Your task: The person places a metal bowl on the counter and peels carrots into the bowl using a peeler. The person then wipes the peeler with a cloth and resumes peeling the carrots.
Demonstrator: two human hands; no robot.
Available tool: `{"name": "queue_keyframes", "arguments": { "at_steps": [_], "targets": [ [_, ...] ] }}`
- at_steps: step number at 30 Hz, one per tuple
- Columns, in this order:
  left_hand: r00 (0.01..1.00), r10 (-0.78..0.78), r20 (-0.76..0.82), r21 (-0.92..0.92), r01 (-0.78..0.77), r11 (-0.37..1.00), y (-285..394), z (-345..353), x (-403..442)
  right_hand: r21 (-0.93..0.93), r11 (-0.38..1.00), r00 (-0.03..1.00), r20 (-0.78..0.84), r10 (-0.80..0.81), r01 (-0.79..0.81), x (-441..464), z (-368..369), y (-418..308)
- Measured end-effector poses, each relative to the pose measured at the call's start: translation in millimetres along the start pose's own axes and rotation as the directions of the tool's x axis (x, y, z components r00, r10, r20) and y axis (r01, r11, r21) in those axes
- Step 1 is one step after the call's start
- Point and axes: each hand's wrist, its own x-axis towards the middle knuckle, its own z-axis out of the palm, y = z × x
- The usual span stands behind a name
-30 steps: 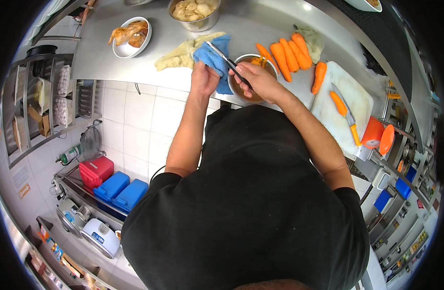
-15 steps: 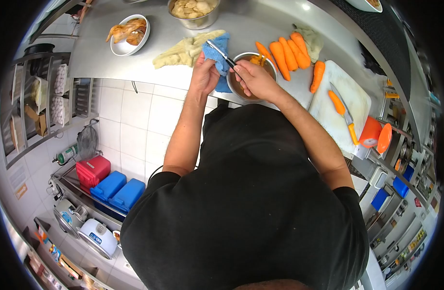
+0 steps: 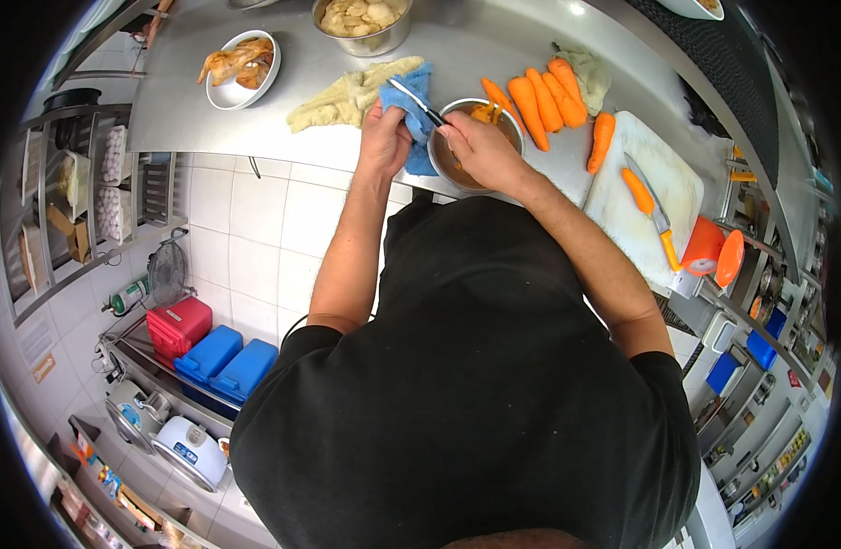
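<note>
My right hand point(image 3: 480, 146) grips the black handle of a peeler point(image 3: 415, 102), its metal end pointing up and left over a blue cloth point(image 3: 419, 87). The fingers of my left hand point(image 3: 384, 137) are closed on that cloth, close to the peeler's head. Below my right hand is a metal bowl point(image 3: 437, 163) with orange peelings point(image 3: 487, 113) in it, partly hidden by the hand. Several peeled carrots point(image 3: 548, 101) lie to the right of the bowl. A yellowish cloth point(image 3: 334, 99) is spread left of the blue one.
On the right, a white cutting board point(image 3: 672, 165) bears a carrot piece point(image 3: 636, 190) and a yellow-handled knife point(image 3: 662, 220). A white bowl with cooked chicken point(image 3: 236, 64) stands at the back left. Beside it is a metal bowl of pale peeled pieces point(image 3: 361, 16). An orange container point(image 3: 701, 245) sits near the board.
The peeler's head and the blue cloth have shifted slightly in my hands. My left hand has moved a little left. The carrots, board and bowls stay in place.
</note>
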Motion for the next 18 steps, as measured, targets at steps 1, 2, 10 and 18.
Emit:
{"name": "queue_keyframes", "arguments": {
  "at_steps": [1, 2, 10, 18],
  "targets": [
    [1.000, 0.002, -0.011, 0.005, -0.002, 1.000, 0.4, 1.2, -0.3, -0.016, 1.000, 1.000, -0.016, -0.026, 0.026, 0.2, -0.1, -0.6],
    [1.000, 0.008, -0.021, 0.003, -0.008, 1.000, 0.5, 2.6, -0.5, -0.015, 1.000, 1.000, 0.000, -0.013, 0.013, 0.0, -1.1, -0.9],
    [0.998, 0.036, -0.061, -0.009, -0.037, 0.999, -1.7, -2.1, 4.1, -0.009, 1.000, 0.999, 0.053, 0.012, -0.012, 0.0, -8.5, -9.2],
    [0.989, 0.043, -0.142, 0.099, -0.029, 0.995, 3.8, -3.0, 9.6, 0.040, 0.997, 0.995, 0.079, 0.059, -0.062, -1.4, -7.2, -8.1]
  ]
}}
